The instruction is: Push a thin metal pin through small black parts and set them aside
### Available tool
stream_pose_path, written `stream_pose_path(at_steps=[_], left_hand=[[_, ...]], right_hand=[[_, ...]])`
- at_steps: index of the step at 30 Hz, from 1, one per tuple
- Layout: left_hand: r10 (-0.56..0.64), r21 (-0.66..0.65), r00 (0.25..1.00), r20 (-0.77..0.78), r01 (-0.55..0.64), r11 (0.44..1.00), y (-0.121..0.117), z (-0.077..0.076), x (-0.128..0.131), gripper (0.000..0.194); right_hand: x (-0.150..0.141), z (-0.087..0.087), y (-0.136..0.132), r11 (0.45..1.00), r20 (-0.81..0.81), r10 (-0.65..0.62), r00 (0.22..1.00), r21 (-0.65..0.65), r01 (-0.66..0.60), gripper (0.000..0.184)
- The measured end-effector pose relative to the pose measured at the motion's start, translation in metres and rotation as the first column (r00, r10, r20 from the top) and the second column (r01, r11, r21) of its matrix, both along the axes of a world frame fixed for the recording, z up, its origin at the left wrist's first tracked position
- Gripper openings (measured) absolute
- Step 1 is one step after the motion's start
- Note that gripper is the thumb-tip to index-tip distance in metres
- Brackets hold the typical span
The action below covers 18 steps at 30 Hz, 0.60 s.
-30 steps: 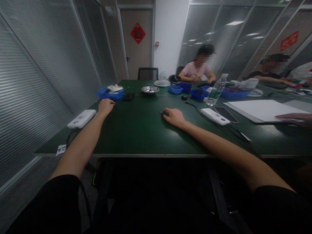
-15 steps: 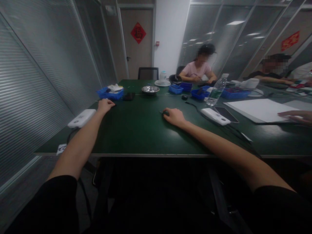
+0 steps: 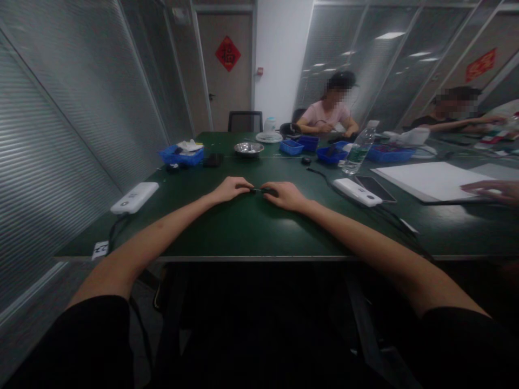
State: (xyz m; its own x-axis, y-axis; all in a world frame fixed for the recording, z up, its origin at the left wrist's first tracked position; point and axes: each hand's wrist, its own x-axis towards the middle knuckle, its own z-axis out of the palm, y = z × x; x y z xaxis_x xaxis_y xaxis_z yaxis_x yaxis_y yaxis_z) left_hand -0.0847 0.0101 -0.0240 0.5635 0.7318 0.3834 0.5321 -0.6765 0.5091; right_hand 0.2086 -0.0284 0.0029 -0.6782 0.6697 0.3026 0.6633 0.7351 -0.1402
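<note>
In the head view my left hand (image 3: 232, 189) and my right hand (image 3: 286, 195) meet low over the middle of the green table (image 3: 227, 232), fingertips only slightly apart. The right fingers are closed round a small tool (image 3: 270, 191) with a dark handle and thin metal tip, which points left. Pinched in my left fingertips is a small dark piece (image 3: 252, 190), too small to name. The tip reaches close to this piece; whether they touch I cannot tell.
Beyond my hands stand a metal bowl (image 3: 248, 149), a blue basket (image 3: 182, 155) and a black box (image 3: 213, 160). White power banks (image 3: 135, 198) with cables lie either side. Rightward are a water bottle (image 3: 360, 148), phone (image 3: 375, 189), papers (image 3: 425, 181) and another person's hand (image 3: 492, 189).
My left hand has moved right, from beside the blue basket to the right hand, bringing the small dark piece. The right hand has stayed nearly in place with the tool.
</note>
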Motion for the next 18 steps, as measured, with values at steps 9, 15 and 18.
stream_pose_path(at_steps=[9, 15, 18], left_hand=[[-0.087, 0.014, 0.995, 0.049, 0.087, 0.996, -0.014, 0.004, 0.015, 0.027], [-0.037, 0.024, 0.997, 0.071, 0.036, 0.999, -0.009, -0.001, 0.012, 0.024], [-0.010, 0.027, 0.997, 0.075, 0.008, 1.000, -0.005, -0.003, 0.010, 0.024]], right_hand=[[0.000, 0.003, -0.004, 1.000, -0.020, 0.015, 1.000, 0.014, -0.015, 0.039], [0.000, 0.003, -0.004, 0.999, -0.018, -0.042, 0.999, 0.033, 0.043, 0.038], [0.000, 0.002, -0.003, 0.998, -0.009, -0.045, 0.999, 0.036, 0.045, 0.037]])
